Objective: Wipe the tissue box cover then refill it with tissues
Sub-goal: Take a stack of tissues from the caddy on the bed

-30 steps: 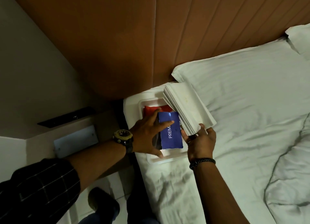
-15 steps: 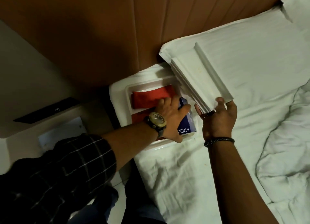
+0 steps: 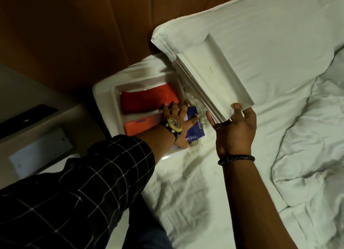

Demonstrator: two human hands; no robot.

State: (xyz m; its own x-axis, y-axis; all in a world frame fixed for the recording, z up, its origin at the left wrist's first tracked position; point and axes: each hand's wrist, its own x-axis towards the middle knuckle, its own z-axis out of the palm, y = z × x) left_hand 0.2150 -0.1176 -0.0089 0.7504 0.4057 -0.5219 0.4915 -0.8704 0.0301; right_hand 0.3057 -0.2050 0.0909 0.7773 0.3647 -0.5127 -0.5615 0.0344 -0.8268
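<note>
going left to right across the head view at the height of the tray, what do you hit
bedside unit → white tray → red cloth → left hand → blue tissue pack → right hand gripping the tissue box cover → rumpled duvet

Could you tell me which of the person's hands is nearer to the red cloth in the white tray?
The left. The left hand reaches into the white tray, fingertips at the red cloth's near edge. The right hand is outside the tray, to its right, gripping the white tissue box cover.

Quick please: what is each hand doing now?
Left hand: open, fingers on the blue packet.
Right hand: grips the white moulded tissue box cover.
</note>
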